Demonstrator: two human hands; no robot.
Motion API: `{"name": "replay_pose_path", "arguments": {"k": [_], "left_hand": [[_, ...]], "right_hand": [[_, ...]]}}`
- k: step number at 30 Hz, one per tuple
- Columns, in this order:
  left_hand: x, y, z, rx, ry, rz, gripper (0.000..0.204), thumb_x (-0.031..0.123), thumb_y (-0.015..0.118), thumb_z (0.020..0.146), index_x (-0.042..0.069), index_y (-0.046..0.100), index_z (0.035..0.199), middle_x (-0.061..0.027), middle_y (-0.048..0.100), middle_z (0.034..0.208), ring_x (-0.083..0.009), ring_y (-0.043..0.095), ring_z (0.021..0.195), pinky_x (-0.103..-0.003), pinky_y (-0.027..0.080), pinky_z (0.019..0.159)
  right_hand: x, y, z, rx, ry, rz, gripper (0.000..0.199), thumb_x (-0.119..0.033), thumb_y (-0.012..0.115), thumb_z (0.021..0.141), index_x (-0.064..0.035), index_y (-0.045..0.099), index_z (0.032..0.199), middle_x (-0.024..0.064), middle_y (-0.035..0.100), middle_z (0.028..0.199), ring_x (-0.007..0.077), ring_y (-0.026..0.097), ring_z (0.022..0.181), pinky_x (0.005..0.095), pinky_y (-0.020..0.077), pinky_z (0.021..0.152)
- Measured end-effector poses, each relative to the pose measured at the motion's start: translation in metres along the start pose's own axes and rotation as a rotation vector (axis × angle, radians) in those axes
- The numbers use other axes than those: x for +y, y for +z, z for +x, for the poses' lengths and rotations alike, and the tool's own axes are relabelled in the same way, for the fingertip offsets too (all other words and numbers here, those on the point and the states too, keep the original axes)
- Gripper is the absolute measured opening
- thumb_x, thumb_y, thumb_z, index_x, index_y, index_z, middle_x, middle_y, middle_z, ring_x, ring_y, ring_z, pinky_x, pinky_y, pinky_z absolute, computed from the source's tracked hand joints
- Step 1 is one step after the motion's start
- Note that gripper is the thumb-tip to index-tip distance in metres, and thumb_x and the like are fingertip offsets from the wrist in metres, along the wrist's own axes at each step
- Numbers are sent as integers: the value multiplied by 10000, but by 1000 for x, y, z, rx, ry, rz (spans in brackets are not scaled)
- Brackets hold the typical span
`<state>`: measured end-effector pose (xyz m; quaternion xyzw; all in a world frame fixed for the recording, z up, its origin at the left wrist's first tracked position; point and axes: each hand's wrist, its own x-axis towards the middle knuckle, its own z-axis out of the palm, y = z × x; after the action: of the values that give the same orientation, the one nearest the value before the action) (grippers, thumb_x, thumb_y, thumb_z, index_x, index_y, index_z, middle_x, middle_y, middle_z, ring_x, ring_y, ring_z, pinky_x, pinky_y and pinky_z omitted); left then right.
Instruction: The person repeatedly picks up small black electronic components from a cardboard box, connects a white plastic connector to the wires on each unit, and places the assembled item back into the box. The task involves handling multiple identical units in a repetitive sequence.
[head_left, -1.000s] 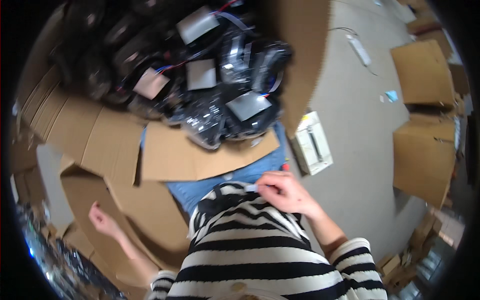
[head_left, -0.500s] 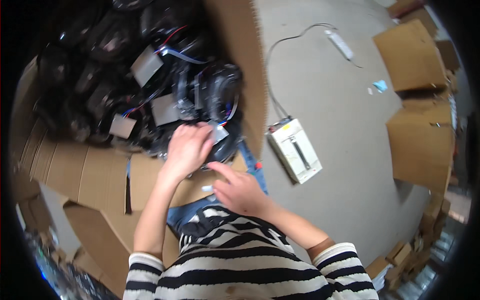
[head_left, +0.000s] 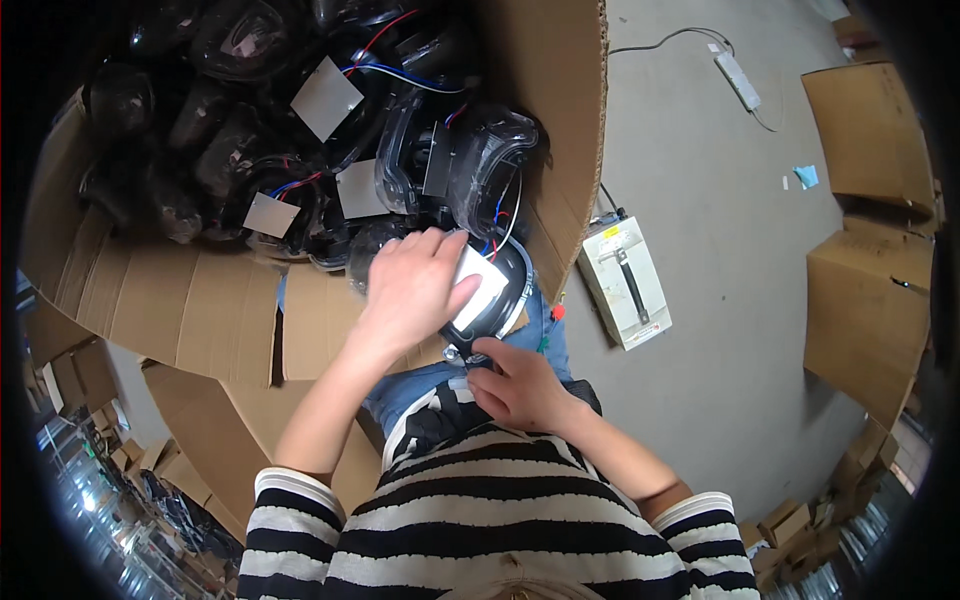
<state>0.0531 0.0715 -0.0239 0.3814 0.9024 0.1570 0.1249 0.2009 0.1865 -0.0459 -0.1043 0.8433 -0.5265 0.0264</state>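
My left hand (head_left: 412, 288) grips a black lamp-like part (head_left: 492, 292) with a clear lens and a white label, at the near edge of a big cardboard box (head_left: 180, 310). Just below it, my right hand (head_left: 515, 385) pinches the lower end of the same part. The part sits over my lap, partly covered by my left fingers. The box is full of several similar black parts (head_left: 440, 160) with red, blue and white wires and white tags.
A white flat device with a handle (head_left: 624, 282) lies on the grey floor to the right, with a cable and power strip (head_left: 736, 80) beyond. Cardboard boxes (head_left: 868, 300) stand at the right edge. Flattened cardboard (head_left: 200, 420) lies at the lower left.
My left hand came up from the lower left into the box and took hold of a black part. My right hand moved up to its lower end. The view shifted toward the box.
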Motion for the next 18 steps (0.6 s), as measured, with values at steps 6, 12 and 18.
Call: {"name": "replay_pose_path", "arguments": {"k": [6, 12, 18], "left_hand": [[27, 15, -7, 142, -54, 68, 295, 315, 670, 617, 35, 577, 622, -68, 503, 721, -232, 495, 736, -363, 354, 710], [43, 28, -35, 127, -19, 138, 380, 323, 689, 590, 21, 553, 777, -89, 500, 779, -240, 494, 810, -461, 299, 875], [49, 36, -46, -10, -57, 163, 356, 305, 671, 625, 22, 529, 789, -99, 542, 748, -252, 530, 776, -489, 283, 893]], "right_hand": [[-13, 21, -22, 26, -77, -6, 116, -72, 601, 667, -57, 541, 765, 159, 506, 961, 267, 550, 631, 315, 462, 543], [-31, 31, -27, 4, -66, 80, 98, -76, 572, 661, -48, 504, 726, 146, 498, 927, 286, 542, 675, 355, 455, 545], [-45, 28, -32, -76, -12, 221, 97, -58, 572, 668, -37, 508, 737, 156, 497, 945, 299, 546, 701, 356, 455, 563]]}}
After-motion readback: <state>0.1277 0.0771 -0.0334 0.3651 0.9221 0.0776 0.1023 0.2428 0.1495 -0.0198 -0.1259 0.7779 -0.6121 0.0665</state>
